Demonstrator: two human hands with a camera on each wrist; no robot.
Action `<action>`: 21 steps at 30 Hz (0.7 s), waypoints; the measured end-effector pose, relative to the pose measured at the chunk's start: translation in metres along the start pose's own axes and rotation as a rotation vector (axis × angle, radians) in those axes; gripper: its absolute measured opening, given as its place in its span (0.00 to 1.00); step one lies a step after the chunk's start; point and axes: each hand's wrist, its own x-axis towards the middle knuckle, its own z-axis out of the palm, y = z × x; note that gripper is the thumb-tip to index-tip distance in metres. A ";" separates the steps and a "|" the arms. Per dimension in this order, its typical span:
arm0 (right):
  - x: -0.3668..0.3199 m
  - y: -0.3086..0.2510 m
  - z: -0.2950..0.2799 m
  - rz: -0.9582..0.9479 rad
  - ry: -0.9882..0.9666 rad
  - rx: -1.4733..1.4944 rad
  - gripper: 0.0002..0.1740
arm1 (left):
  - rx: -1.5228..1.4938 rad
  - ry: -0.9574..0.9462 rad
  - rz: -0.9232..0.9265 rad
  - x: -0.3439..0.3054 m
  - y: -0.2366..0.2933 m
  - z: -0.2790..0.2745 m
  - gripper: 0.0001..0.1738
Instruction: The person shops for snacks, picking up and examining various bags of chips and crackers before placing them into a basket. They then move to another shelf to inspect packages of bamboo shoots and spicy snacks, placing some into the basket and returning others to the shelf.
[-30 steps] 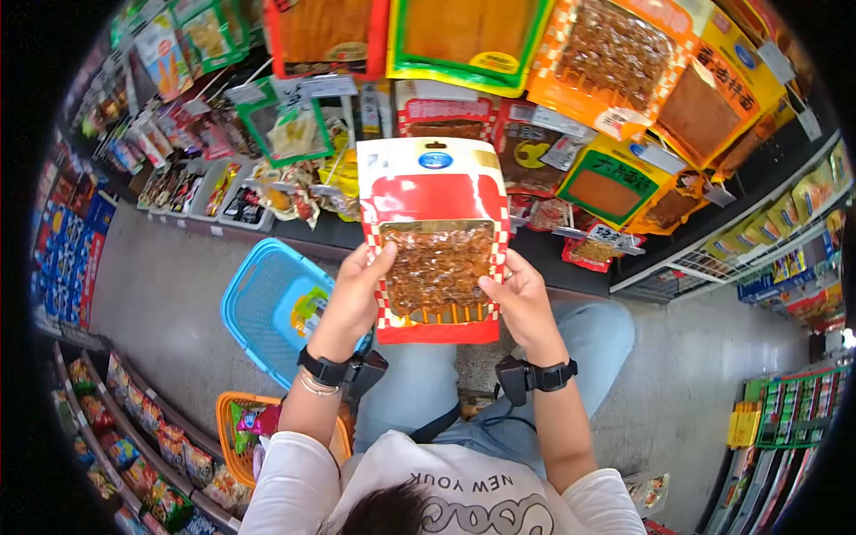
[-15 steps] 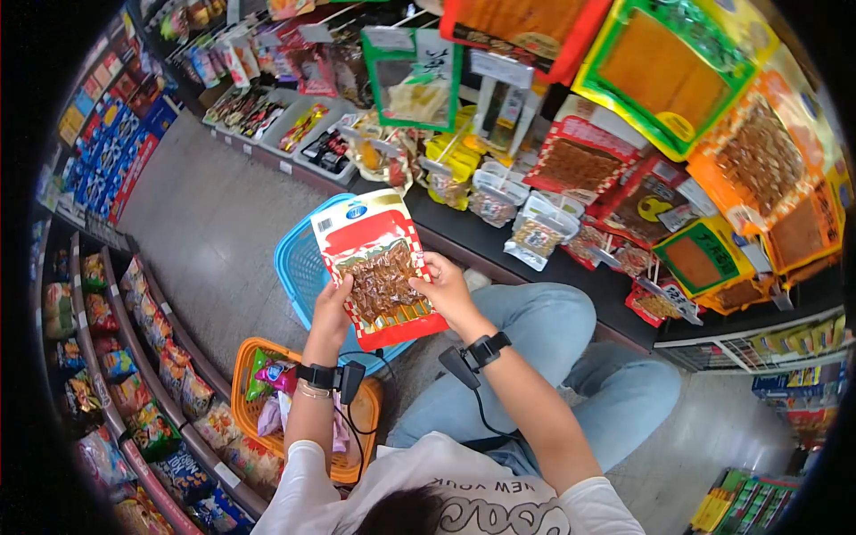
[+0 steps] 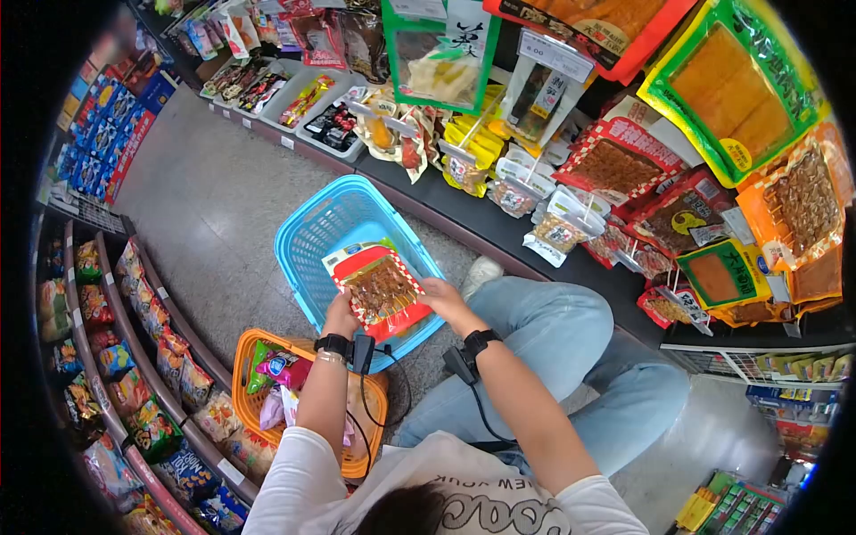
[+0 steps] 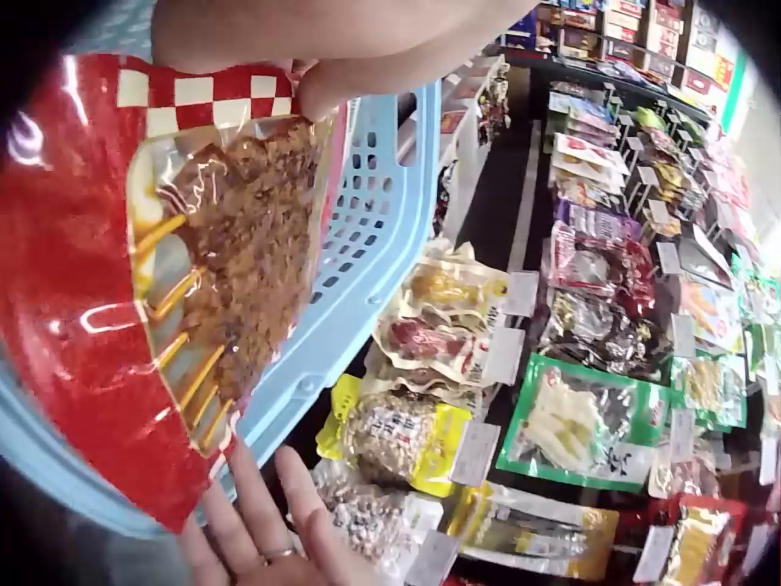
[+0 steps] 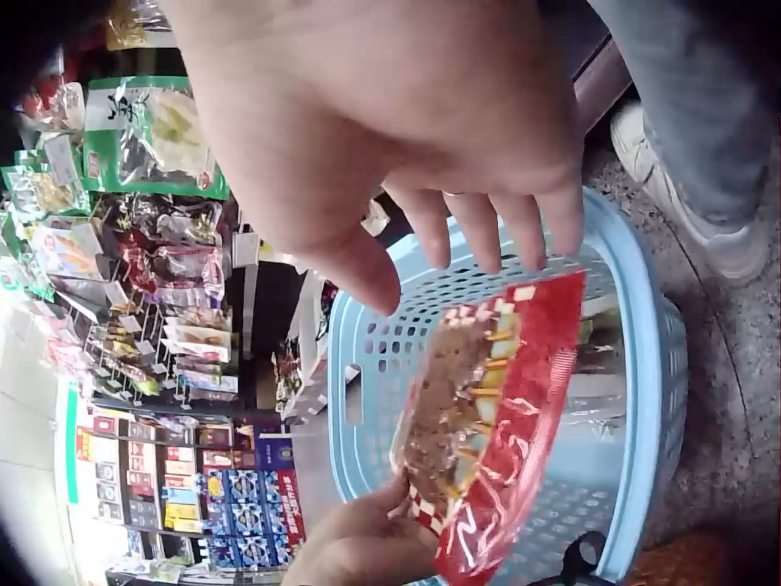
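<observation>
A red and white snack packet [image 3: 382, 294], with a clear window showing brown skewered pieces, is over the blue basket [image 3: 325, 218]. My left hand [image 3: 341, 316] grips its left edge; in the right wrist view the left thumb [image 5: 385, 495] lies on that edge. Beside the opposite edge is my right hand [image 3: 448, 301]. In the right wrist view the right hand [image 5: 403, 134] has spread fingers, with a gap between them and the packet [image 5: 488, 415]. Another package [image 5: 598, 379] lies lower in the basket, partly hidden.
An orange basket [image 3: 242, 361] with bagged snacks stands beside the blue one. Hanging packets [image 3: 620, 160] line the rack ahead, above a dark shelf edge [image 3: 428, 205]. Snack shelves [image 3: 143, 392] rise at the left. The person's bent knees [image 3: 553, 330] are at the right.
Both hands have lowered the packet from in front of the rack down to the blue basket. The view has turned left, and the right hand's fingers are now off the packet.
</observation>
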 end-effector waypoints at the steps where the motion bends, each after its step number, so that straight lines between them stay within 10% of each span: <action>1: 0.002 0.003 -0.001 -0.003 0.051 -0.010 0.27 | 0.076 0.073 0.006 0.012 -0.002 -0.006 0.13; 7: 0.006 0.010 -0.012 -0.038 0.067 0.138 0.22 | 0.377 0.326 0.062 0.023 -0.022 0.008 0.13; 21: -0.034 -0.033 -0.035 -0.117 0.096 0.416 0.22 | 0.368 -0.034 0.000 -0.032 -0.019 0.092 0.17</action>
